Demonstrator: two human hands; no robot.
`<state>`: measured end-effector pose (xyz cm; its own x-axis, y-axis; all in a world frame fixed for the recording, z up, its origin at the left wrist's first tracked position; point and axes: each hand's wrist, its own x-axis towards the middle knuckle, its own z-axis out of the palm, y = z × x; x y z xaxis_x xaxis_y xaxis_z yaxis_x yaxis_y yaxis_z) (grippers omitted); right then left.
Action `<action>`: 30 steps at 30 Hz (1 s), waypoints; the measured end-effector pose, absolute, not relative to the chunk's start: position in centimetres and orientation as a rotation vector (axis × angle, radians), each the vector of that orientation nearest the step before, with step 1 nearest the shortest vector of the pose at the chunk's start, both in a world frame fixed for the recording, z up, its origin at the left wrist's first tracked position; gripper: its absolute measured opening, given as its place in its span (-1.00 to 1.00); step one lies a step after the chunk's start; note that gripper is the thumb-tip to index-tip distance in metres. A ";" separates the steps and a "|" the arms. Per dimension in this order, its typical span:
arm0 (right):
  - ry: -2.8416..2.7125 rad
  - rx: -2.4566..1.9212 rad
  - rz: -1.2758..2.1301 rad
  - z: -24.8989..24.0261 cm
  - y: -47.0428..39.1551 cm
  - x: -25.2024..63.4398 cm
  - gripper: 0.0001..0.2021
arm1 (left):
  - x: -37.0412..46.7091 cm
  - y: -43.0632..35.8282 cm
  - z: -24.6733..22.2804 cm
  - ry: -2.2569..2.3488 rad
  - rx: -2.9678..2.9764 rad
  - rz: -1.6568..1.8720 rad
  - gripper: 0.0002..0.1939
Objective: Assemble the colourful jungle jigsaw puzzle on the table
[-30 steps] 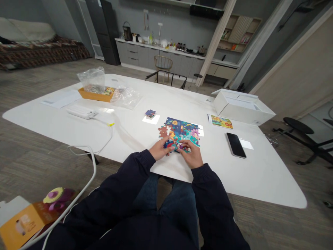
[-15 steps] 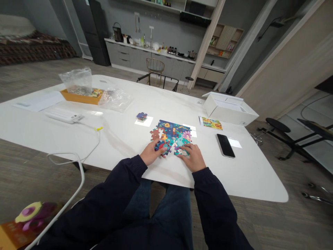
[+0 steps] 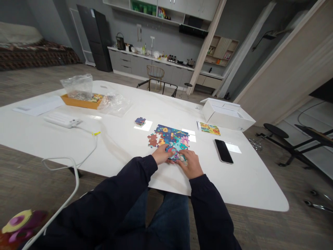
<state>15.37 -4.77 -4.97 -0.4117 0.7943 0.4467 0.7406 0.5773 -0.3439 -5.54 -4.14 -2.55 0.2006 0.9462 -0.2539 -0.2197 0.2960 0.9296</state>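
Observation:
A partly joined colourful puzzle [image 3: 173, 133] lies on the white table in front of me. My left hand [image 3: 161, 154] grips a small joined section of puzzle pieces [image 3: 172, 151] between thumb and fingers, over the puzzle's lower part. My right hand [image 3: 191, 163] is at the lower right corner, its thumb and fingertips closed around the right side of that section. Reddish-brown pieces [image 3: 152, 140] lie at the puzzle's left side. Farther up and left sits a small stack of loose pieces [image 3: 140, 121]. The fingers partly hide the held section.
Right of the puzzle are a black phone [image 3: 223, 151], a picture card [image 3: 209, 128] and an open white box [image 3: 226, 114]. At left stand a yellow tray [image 3: 80, 101] with plastic bags, a white power bank [image 3: 61, 119] with a cable, and paper [image 3: 39, 105].
My left hand has moved right with the joined section, which now overlaps the lower middle of the puzzle, close to my right hand. The view has tilted up slightly.

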 end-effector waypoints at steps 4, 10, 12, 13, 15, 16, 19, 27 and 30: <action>-2.134 -1.277 0.151 -5.1 -5.4 17.1 -0.42 | -5.5 -4.8 -3.4 1.164 1.089 1.068 -0.52; -2.113 -1.365 0.135 -5.3 -5.8 18.7 -0.55 | -6.7 -5.9 -3.4 1.085 1.163 1.169 -0.46; -2.125 -1.357 0.114 -5.2 -5.8 18.6 -0.58 | -6.7 -6.0 -3.4 1.080 1.165 1.177 -0.44; -2.135 -1.354 0.099 -5.2 -5.7 18.5 -0.61 | -6.7 -6.1 -3.5 1.079 1.165 1.180 -0.43; -2.155 -1.359 0.065 -5.2 -5.6 18.4 -0.65 | -6.7 -6.1 -3.5 1.070 1.160 1.183 -0.43; -2.163 -1.363 0.051 -5.2 -5.5 18.3 -0.66 | -6.7 -6.0 -3.5 1.063 1.153 1.182 -0.42; -2.168 -1.370 0.035 -5.0 -5.2 18.1 -0.61 | -6.6 -6.0 -3.3 0.994 1.086 1.155 -0.37; -1.976 -1.496 0.165 -4.2 -5.0 17.0 -0.43 | -5.5 -6.6 -2.3 0.694 0.664 1.078 -0.48; -1.921 -1.472 0.178 -4.2 -5.4 16.9 -0.50 | -5.5 -6.7 -2.0 0.651 0.607 1.050 -0.54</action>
<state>16.85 -5.36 -4.23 -0.1093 0.8911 0.4404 0.7947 0.3445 -0.4997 -5.47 -6.70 -2.00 0.3501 0.9167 -0.1927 -0.5802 0.3737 0.7237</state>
